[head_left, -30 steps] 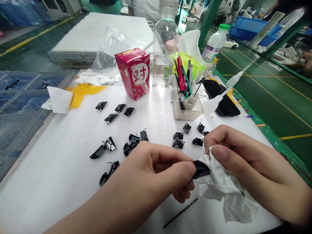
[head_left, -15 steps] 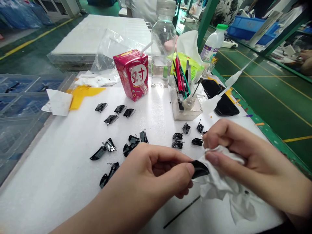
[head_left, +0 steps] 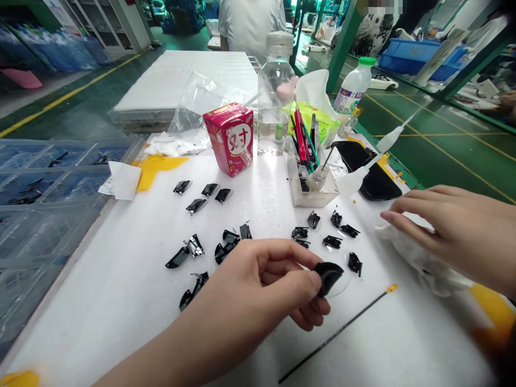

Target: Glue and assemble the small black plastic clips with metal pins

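**White foam-covered counter (head_left: pixel 121 322): glossy black piece (head_left: pixel 328 278) in the left hand (head_left: pixel 258 285)**

In the head view, the left fingertips pinch the piece, its long axis running roughly sideways toward the right hand (head_left: pixel 451 226), which is open and well apart, just above a crumpled white cloth (head_left: pixel 419 263).

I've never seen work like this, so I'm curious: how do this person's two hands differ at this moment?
The left hand is curled, pinching a shiny black piece, while the right hand is spread open and holds nothing. The right hand sits just beyond a crumpled white cloth, and the left is far from it. Both hands are bare.
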Demonstrator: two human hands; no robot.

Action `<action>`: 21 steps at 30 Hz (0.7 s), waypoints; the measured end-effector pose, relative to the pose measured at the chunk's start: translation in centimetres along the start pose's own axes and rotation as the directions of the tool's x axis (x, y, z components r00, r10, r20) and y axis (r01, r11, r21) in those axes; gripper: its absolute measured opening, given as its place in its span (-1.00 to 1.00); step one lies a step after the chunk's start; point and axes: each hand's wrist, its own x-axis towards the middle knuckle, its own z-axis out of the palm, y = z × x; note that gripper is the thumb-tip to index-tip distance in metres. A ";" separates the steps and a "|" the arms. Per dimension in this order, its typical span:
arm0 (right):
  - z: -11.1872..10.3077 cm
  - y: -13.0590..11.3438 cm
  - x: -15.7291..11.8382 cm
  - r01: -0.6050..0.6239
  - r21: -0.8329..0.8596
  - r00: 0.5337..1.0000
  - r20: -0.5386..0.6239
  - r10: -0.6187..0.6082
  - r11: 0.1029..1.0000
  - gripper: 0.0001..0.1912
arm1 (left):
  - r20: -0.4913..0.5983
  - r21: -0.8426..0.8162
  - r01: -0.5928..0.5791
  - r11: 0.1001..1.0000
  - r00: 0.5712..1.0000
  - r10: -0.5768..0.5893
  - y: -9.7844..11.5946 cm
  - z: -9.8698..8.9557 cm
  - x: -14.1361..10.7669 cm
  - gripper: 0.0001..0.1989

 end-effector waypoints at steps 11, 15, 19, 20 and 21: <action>-0.1 -8.2 1.2 0.309 0.359 0.951 -0.114 -0.287 0.881 -0.90 | 0.012 0.033 -0.041 0.999 0.999 0.041 -0.2 0.1 -0.1 -0.89; 0.9 -8.6 0.9 0.385 0.398 0.923 -0.151 -0.355 0.833 -0.88 | -0.077 0.131 -0.124 0.984 0.988 0.135 0.7 -0.8 -0.3 -0.79; 1.5 -8.8 0.6 0.401 0.398 0.916 -0.185 -0.355 0.825 -0.86 | -0.335 0.527 -0.241 0.815 0.822 0.460 2.8 -3.5 -0.3 -0.77; 1.7 -8.8 0.5 0.403 0.400 0.915 -0.190 -0.356 0.823 -0.86 | -0.382 0.646 -0.195 0.739 0.755 0.533 3.2 -4.4 -0.3 -0.74; 1.8 -8.8 0.4 0.405 0.401 0.914 -0.197 -0.354 0.822 -0.86 | -0.422 0.710 -0.144 0.689 0.697 0.581 3.7 -5.2 -0.3 -0.72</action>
